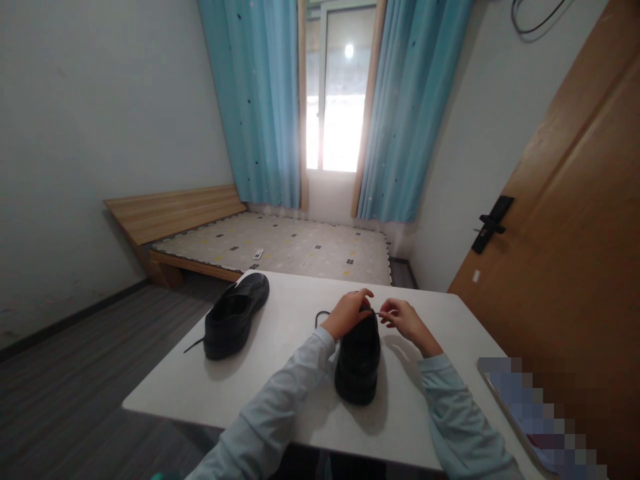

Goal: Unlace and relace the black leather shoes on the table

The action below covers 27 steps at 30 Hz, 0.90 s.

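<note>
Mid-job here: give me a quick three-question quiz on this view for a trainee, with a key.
1. Multiple choice: which hand lies over the nearer black shoe? A left; B right; C both.
2. True or false: the other black shoe stands on the white table.
3. Fill in: the right hand pinches a black ____.
Key: 1. A, the left hand; 2. true; 3. lace.

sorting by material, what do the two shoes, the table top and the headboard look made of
Nearer shoe and other shoe: smooth black with faint sheen, so perhaps leather or imitation leather. Table top: even, smooth white, possibly laminate or plastic. Headboard: streaky brown grain, low gloss, probably wood or wood-look board.
</note>
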### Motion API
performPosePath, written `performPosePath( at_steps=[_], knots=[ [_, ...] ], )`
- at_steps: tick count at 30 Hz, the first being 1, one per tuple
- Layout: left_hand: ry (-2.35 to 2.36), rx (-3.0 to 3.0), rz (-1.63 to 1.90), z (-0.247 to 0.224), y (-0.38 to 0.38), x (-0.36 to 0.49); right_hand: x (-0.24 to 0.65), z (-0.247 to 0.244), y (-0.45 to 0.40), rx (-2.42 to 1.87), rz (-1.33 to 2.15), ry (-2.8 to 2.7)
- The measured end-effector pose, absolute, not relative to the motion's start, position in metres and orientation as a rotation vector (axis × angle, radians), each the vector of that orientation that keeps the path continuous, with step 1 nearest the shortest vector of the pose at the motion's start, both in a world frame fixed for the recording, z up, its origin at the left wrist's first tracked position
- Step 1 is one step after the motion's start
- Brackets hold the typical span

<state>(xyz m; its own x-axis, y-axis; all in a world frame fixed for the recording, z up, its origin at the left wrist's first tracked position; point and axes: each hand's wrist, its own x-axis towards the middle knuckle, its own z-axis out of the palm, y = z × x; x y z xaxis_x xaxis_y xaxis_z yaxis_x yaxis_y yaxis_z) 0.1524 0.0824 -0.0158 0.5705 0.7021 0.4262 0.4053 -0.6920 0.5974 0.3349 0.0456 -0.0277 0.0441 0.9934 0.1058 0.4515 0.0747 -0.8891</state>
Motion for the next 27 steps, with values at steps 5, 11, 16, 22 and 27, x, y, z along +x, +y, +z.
performPosePath(
  at_steps=[5,11,16,22,27],
  knots=[
    [0.862,2.308,0.916,-0.004,0.081,0.133,0.349,-0.02,0.045,-1.507,0.807,-1.51],
    [0.748,2.296,0.681,0.0,0.079,0.099,0.364,-0.008,0.04,-1.428,0.841,-1.311],
    [0.721,2.286,0.57,-0.011,0.085,0.085,0.371,0.0,0.036,-1.243,0.86,-1.103],
    [0.88,2.164,0.698,-0.023,0.098,0.077,0.37,0.006,0.035,-1.023,0.844,-0.928],
    [1.131,2.259,0.717,-0.037,0.11,0.064,0.363,0.009,0.032,-0.938,0.843,-0.914]
  ],
)
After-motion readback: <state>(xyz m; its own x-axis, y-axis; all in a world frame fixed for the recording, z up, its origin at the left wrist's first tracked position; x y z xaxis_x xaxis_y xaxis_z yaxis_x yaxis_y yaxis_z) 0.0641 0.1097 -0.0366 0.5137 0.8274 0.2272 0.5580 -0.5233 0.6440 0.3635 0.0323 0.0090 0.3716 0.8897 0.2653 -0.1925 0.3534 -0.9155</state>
